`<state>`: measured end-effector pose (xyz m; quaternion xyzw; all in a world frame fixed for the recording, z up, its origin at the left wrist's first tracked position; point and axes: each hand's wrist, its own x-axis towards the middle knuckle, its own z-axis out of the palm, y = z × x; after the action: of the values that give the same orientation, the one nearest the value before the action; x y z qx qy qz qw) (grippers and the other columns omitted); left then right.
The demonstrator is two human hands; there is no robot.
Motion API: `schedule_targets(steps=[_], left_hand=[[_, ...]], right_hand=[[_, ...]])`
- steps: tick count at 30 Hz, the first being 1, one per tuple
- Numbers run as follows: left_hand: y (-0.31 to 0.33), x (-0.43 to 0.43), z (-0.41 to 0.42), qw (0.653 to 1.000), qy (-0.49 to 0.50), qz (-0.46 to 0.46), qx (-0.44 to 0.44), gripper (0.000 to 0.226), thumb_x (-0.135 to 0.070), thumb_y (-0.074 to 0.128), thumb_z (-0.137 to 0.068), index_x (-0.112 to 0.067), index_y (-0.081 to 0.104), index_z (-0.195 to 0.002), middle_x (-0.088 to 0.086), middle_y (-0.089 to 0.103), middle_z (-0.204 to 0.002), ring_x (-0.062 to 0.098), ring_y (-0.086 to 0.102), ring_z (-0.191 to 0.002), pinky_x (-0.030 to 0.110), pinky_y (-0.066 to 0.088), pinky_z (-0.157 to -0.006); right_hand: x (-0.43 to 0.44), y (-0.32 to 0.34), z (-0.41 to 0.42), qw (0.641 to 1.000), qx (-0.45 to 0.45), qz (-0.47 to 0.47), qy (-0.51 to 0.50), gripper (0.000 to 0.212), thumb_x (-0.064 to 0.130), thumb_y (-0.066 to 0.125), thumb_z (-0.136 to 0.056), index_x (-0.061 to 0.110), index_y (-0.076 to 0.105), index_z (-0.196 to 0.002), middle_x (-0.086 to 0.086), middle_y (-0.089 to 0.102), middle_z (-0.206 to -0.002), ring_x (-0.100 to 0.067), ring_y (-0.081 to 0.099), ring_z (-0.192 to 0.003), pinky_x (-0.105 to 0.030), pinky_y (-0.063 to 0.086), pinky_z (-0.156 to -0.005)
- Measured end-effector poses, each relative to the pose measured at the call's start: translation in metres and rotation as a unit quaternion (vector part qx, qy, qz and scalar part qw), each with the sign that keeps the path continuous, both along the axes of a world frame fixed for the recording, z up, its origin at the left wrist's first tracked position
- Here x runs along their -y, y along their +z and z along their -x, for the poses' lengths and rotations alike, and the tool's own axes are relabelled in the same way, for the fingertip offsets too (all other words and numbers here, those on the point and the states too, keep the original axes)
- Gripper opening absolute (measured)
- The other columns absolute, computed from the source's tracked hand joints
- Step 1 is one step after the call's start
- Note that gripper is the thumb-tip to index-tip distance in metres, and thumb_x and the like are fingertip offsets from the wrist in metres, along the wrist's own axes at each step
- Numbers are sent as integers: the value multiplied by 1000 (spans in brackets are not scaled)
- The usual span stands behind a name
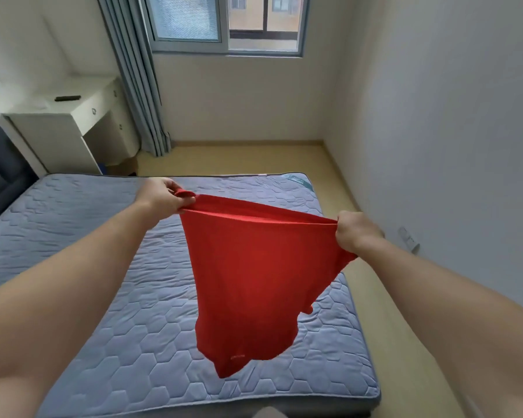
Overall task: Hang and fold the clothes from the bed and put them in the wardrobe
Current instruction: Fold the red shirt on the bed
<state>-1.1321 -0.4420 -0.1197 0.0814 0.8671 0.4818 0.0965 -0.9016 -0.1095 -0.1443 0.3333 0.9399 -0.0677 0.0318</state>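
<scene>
Both hands, the left hand (163, 197) and the right hand (355, 230), clutch 1 stretched edge of a plain red cloth garment (254, 276). It hangs narrowing below the grip, over the blue quilted mattress (103, 230).

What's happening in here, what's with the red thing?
A person is sorting laundry. Both hands hold a red shirt up in the air over the bed: the left hand grips one end of its top edge, the right hand grips the other, and the cloth is stretched between them and hangs down freely. It is not yet folded or on a hanger. No other clothes show on the mattress, and no wardrobe is in view. A white desk stands by the curtain.
</scene>
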Motion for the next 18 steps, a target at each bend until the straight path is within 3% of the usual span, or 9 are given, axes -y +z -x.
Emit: schedule_targets(steps=[4,9,13,16,18], left_hand=[[-5,7,10,986,-111,107,69,25,-7,93,-68,-10,77,-87,7,77,-81,18,74,-79,20,55,-57],[-21,2,23,982,-117,139,50,24,10,68,-78,-11,77,-81,14,75,-85,22,67,-79,27,56,-68],[-36,-3,34,979,-87,186,-3,29,7,59,-83,-15,78,-76,10,76,-78,24,72,-74,31,61,-66],[-46,-2,41,963,-132,225,71,44,13,40,-85,-9,78,-82,17,76,-78,30,75,-73,38,64,-72],[-46,-1,42,935,-192,264,139,57,10,29,-85,-14,81,-85,14,77,-78,25,76,-75,34,63,-68]], right_hand=[[-1,-6,6,993,-105,4,-44,23,6,33,-90,10,55,-97,-14,58,-106,-36,57,-94,-46,53,-83],[-1,-14,16,983,-170,-23,-71,33,1,33,-91,6,58,-112,-18,55,-116,-39,48,-111,-48,48,-87],[-7,-16,20,990,-116,-59,-51,35,0,33,-89,5,61,-109,-18,56,-115,-39,47,-111,-47,47,-90],[-5,-21,19,997,-27,-68,-14,29,3,35,-88,11,62,-97,-14,63,-108,-36,55,-102,-43,52,-84],[-1,-26,16,998,16,-65,-9,25,5,35,-89,14,58,-91,-12,64,-105,-33,60,-96,-43,54,-80]])
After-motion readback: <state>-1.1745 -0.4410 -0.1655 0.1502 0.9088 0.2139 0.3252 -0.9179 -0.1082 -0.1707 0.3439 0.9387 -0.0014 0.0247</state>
